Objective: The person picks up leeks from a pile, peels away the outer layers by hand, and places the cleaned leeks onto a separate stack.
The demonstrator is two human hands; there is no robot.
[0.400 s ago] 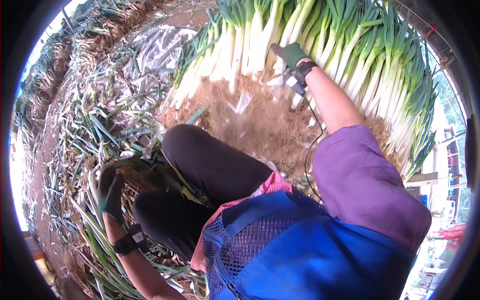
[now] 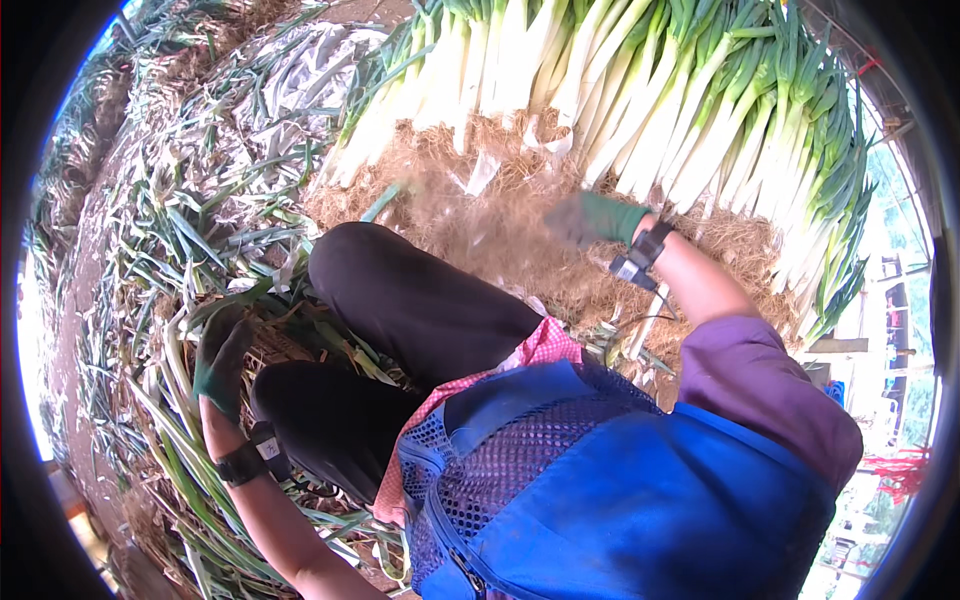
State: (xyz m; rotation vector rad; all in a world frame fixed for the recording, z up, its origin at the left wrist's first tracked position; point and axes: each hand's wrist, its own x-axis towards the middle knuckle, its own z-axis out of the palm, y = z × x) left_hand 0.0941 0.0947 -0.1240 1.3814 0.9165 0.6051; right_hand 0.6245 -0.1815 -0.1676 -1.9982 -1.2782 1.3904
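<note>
Two gloved hands at work. Your right hand [image 2: 590, 217] blurred over straw-coloured trimmings [image 2: 500, 230] at near edge of stacked leek row [image 2: 640, 90]; whether fingers grip anything, cannot tell. Leeks lie white ends toward you, likely for easy reach, just beyond that hand. Your left hand [image 2: 222, 360] curled loosely into loose green leaves [image 2: 170, 250] beside your knee [image 2: 350, 260], touching them; firm hold unclear.

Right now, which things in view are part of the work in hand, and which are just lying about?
In hand:
- left hand in a green glove, on the untrimmed leeks beside the knee
- right hand, blurred, over the root trimmings
- stacked trimmed leeks

Lying about:
- clear plastic sheet
- loose green leaves on the ground
</note>
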